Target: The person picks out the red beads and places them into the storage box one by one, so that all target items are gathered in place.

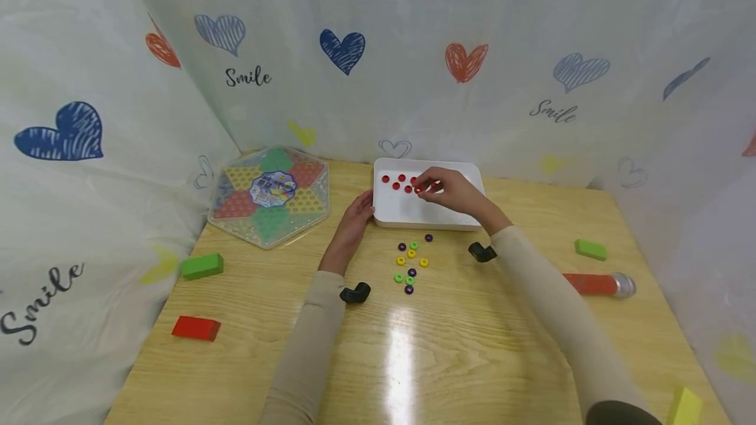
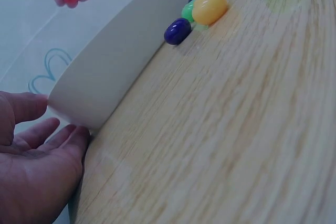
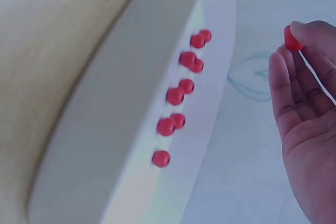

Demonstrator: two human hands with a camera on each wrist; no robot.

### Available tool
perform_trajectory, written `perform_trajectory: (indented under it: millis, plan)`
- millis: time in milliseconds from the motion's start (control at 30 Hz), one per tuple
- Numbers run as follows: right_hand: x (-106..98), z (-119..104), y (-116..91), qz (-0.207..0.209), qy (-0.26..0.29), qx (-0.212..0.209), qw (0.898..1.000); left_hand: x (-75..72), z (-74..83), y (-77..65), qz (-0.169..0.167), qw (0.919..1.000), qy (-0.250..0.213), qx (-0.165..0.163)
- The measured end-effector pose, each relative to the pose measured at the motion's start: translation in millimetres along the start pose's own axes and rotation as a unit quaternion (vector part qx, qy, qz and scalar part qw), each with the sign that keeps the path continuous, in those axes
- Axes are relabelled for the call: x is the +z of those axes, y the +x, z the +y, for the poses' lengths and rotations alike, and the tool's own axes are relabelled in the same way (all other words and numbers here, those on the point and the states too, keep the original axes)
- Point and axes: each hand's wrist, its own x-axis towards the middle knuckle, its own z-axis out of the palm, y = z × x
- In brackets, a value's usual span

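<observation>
My right hand [image 1: 451, 190] pinches a red bead [image 3: 293, 39] between thumb and fingertips, over the white tray [image 1: 428, 217]. Inside the tray lie several red beads [image 3: 175, 96], paired up in a row in the right wrist view. At the tray's left end is my left hand [image 1: 352, 223], its fingers and thumb [image 2: 29, 106] against the outer wall near the front corner. On the table in front of the tray are loose yellow beads [image 1: 424, 262], green beads [image 1: 398, 277] and purple beads [image 1: 409, 290].
A hexagonal Chinese checkers board [image 1: 272, 197] lies left of the tray. Green [image 1: 203, 266] and red [image 1: 196, 328] blocks sit at the left. To the right are a green block [image 1: 590, 249], an orange-red tube [image 1: 593, 284] with a silvery end, and a yellow block [image 1: 686, 406].
</observation>
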Motion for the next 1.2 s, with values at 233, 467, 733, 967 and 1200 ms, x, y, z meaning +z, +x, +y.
perform_trajectory:
  millis: [233, 467, 733, 967, 1200]
  plan:
    - [-14.2, 8.9, 33.2, -0.011, 0.010, 0.035, 0.999, -0.8, -0.1, -0.1, -0.005, 0.9999, -0.005, 0.009]
    - [-5.9, 19.7, 59.7, -0.027, 0.058, 0.078, 0.995, -1.1, -0.4, -1.7, -0.002, 1.0000, -0.005, -0.004]
    - [11.3, 34.2, 78.2, -0.057, 0.066, 0.068, 0.994, -1.4, -2.4, -2.6, -0.007, 0.9999, -0.003, 0.010]
    - [20.2, 45.7, 90.0, -0.097, 0.037, 0.055, 0.993, -3.6, -6.8, 0.0, -0.021, 0.9994, -0.014, 0.024]
    - [28.9, 45.2, 98.5, -0.138, 0.032, 0.045, 0.989, -6.1, -9.3, 2.8, -0.016, 0.9994, -0.010, 0.031]
